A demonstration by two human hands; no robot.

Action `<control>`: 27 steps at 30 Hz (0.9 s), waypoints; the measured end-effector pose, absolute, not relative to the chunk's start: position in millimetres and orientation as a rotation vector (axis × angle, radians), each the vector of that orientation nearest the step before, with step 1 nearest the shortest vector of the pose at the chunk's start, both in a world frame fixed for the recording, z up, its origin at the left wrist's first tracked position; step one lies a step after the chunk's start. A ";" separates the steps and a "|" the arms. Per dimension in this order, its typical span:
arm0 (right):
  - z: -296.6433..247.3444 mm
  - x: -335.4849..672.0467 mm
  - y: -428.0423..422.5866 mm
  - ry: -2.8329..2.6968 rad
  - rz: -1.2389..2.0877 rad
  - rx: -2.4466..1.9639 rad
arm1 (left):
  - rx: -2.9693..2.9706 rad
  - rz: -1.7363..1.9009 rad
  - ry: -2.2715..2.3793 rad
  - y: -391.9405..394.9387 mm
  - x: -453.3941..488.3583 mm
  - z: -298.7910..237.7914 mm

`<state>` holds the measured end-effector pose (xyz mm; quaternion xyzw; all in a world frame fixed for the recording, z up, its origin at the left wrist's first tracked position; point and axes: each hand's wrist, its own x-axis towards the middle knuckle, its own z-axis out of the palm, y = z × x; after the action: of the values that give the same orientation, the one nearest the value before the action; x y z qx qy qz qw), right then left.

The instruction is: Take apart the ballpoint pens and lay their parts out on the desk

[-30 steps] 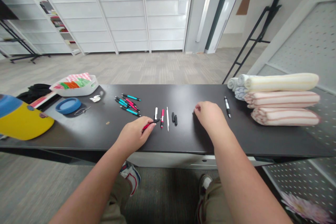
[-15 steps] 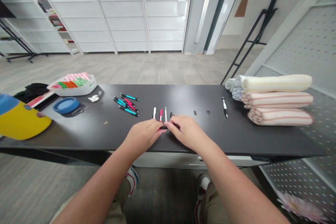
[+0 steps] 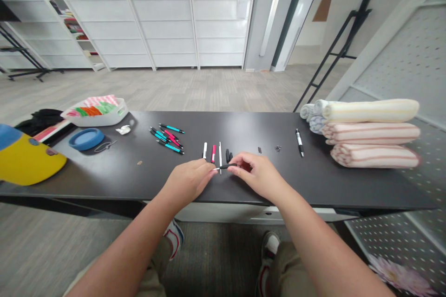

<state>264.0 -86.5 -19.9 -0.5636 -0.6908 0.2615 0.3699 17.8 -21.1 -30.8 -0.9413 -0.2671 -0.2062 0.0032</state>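
Observation:
My left hand [image 3: 190, 180] and my right hand [image 3: 256, 174] meet over the front middle of the black table [image 3: 104, 171]. Between their pinched fingertips runs a short black pen piece [image 3: 227, 166] with a thin pale tip toward the left hand. The left fist hides whatever else it holds. Just behind the hands lie loose pen parts: a white piece [image 3: 205, 150], a red piece [image 3: 213, 153], a thin white refill [image 3: 220, 150] and a black piece [image 3: 228, 155].
A pile of teal and pink pens [image 3: 167, 138] lies back left. A white-and-black pen [image 3: 299, 142] and small dark bits [image 3: 277, 148] lie to the right. Rolled towels [image 3: 369, 132] fill the right end. A white basket [image 3: 95, 112], blue lid [image 3: 86, 138] and yellow object [image 3: 28, 161] sit left.
My right hand came in from the right side of the table to meet the left hand. The red pen in the left hand a second ago is hidden; a black piece now spans both hands.

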 end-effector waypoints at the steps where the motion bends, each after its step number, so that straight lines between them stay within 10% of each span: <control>1: -20.3 265.5 -86.1 -1.765 0.683 -1.447 | -2.953 -0.626 -0.847 -21.0 17.7 -30.3; 27: -20.9 331.3 -81.0 -1.450 0.687 -1.529 | -2.974 -0.453 -1.080 -18.5 22.2 -28.1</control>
<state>331.3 -81.0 -20.9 -0.6174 -0.5855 0.2775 0.4460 22.2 -18.5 -28.1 -0.9301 -0.3379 -0.1418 -0.0272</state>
